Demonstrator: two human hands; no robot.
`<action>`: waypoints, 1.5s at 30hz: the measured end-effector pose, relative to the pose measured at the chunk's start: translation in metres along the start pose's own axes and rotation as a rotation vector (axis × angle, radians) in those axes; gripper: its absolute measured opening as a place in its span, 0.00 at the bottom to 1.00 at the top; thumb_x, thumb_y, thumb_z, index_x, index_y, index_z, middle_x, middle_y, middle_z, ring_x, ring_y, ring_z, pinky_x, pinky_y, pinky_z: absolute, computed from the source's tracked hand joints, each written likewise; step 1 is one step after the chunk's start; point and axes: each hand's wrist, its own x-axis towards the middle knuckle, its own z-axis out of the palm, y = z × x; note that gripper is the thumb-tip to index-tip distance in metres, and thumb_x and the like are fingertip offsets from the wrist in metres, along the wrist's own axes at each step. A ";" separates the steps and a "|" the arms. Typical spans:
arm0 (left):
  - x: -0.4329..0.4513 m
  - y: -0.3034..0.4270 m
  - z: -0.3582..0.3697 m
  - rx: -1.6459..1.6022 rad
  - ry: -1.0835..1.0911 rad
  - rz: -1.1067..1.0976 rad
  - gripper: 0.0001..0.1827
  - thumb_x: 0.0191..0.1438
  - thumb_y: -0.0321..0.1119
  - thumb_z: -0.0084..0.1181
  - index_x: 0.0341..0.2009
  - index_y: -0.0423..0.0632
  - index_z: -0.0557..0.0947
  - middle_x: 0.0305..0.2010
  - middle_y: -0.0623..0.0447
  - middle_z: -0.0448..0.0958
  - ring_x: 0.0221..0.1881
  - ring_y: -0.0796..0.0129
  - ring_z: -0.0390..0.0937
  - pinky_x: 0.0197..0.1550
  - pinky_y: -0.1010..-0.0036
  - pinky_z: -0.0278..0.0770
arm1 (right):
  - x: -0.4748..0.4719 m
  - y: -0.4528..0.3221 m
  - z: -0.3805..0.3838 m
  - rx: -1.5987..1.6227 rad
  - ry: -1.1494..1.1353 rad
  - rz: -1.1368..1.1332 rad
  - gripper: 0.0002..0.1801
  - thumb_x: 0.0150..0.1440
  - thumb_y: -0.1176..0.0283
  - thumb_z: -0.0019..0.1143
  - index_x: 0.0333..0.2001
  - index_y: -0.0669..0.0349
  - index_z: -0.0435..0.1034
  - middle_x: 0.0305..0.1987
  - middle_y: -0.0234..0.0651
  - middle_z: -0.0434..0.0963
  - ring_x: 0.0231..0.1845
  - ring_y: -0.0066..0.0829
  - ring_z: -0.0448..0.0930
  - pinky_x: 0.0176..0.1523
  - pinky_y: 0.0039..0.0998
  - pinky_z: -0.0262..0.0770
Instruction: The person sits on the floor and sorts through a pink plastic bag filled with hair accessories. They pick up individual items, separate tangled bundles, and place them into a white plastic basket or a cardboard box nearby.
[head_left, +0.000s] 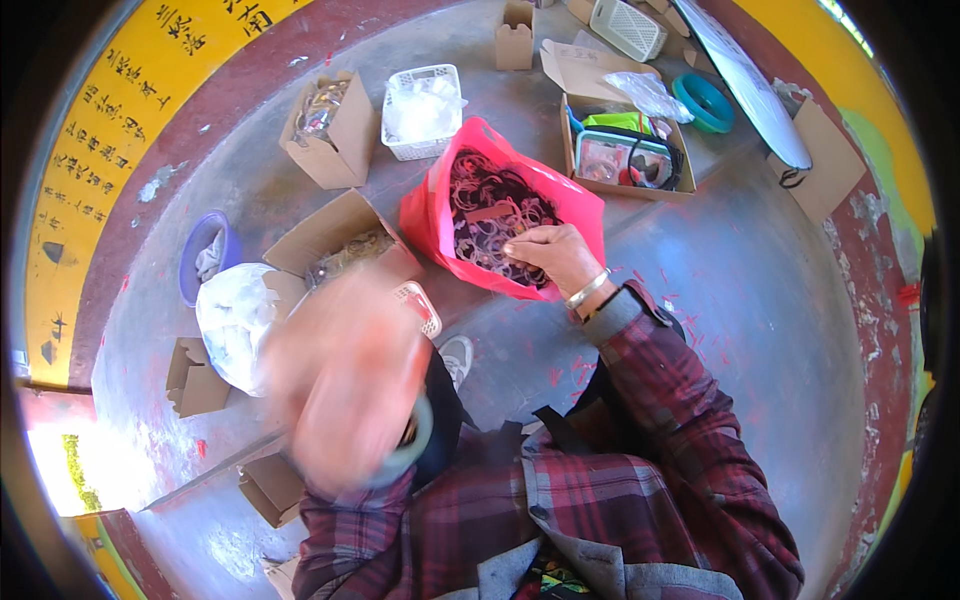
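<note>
A bright pink plastic bag (442, 221) stands wide on the floor, filled with a tangle of dark and pale loops that look like hair ties (499, 202). A flat reddish-brown piece (491, 213) lies among them. Over the bag's near side is my right hand (551, 255), thumb and forefinger pinched; whether a loop is between them is hidden. It wears a silver bangle (589, 290). My left hand (349, 375) is strongly blurred, left of my knee and in front of an open cardboard box (330, 229) holding clear-wrapped small items. Its fingers cannot be made out.
A small white basket (429, 315) sits by my shoe (456, 358). Around lie a white plastic bag (236, 319), a purple basin (196, 244), a filled carton (337, 139), a white basket (424, 146), an open box with supplies (637, 187) and teal rings (705, 105). Red scraps dot the floor.
</note>
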 end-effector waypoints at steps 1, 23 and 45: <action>0.003 -0.020 0.000 -0.042 0.034 -0.224 0.06 0.52 0.31 0.48 0.34 0.43 0.74 0.29 0.56 0.71 0.27 0.76 0.67 0.30 0.81 0.64 | -0.001 -0.001 0.001 0.004 0.012 -0.023 0.08 0.49 0.73 0.58 0.29 0.68 0.76 0.23 0.30 0.76 0.23 0.16 0.72 0.28 0.18 0.67; -0.054 -0.160 -0.024 -0.011 0.160 -0.956 0.06 0.50 0.29 0.58 0.27 0.40 0.79 0.23 0.59 0.75 0.25 0.82 0.68 0.28 0.85 0.67 | 0.007 -0.005 0.007 0.093 0.005 -0.004 0.07 0.51 0.75 0.57 0.33 0.68 0.75 0.28 0.29 0.77 0.30 0.15 0.74 0.36 0.16 0.69; -0.056 -0.153 -0.007 0.034 0.182 -0.817 0.10 0.52 0.30 0.56 0.38 0.40 0.74 0.34 0.56 0.73 0.34 0.78 0.70 0.38 0.81 0.69 | 0.015 0.009 0.003 0.155 0.126 -0.102 0.04 0.47 0.79 0.59 0.29 0.68 0.75 0.26 0.32 0.77 0.28 0.16 0.74 0.33 0.17 0.70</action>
